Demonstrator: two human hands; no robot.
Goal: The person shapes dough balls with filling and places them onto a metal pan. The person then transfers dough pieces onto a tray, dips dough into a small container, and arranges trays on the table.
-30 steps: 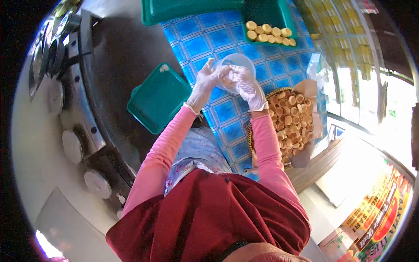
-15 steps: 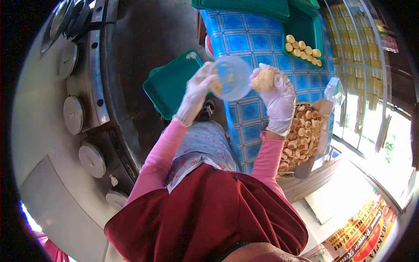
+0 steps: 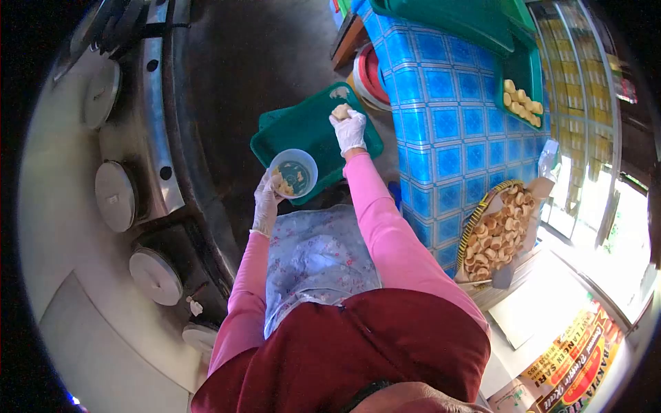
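A translucent round bowl [image 3: 296,168] with yellowish crumbs inside is held at its left rim by my gloved left hand [image 3: 266,199]. My gloved right hand [image 3: 349,129] is closed on a pale lump of dough [image 3: 341,111] over the upper part of a green tray [image 3: 313,134]. That tray lies below the two hands, with another green edge showing under it. A pale smear shows near its top corner.
A table with blue checked cloth [image 3: 441,124] stands to the right. On it are a green tray [image 3: 506,86] holding pale round pieces and a basket [image 3: 471,230] of browned pieces. Round lids [image 3: 116,196] line the left. A red-and-white container [image 3: 370,79] stands beside the table.
The view has turned, and both hands have moved from the table's edge to over the green tray. My right hand has come away from the bowl with the pale lump.
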